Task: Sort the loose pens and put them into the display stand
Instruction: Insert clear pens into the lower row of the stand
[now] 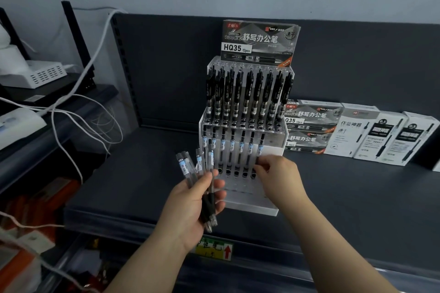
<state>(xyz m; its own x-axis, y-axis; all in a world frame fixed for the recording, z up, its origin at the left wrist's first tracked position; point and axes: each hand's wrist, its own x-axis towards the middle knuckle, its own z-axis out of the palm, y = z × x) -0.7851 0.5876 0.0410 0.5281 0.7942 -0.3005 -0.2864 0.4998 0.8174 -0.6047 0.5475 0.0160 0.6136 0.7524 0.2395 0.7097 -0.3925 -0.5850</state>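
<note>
Left hand [192, 200] grips a fanned bundle of pens [202, 173], kept as ready supply; right hand [277, 176] pinches one pen [260, 150] — seating it in the display stand [250, 207], lower tier.

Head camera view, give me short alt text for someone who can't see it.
A person's right hand sets a pen into the lower tier of a clear display stand on a dark shelf, while the left hand holds a bunch of pens. Pen boxes sit to the right.
</note>
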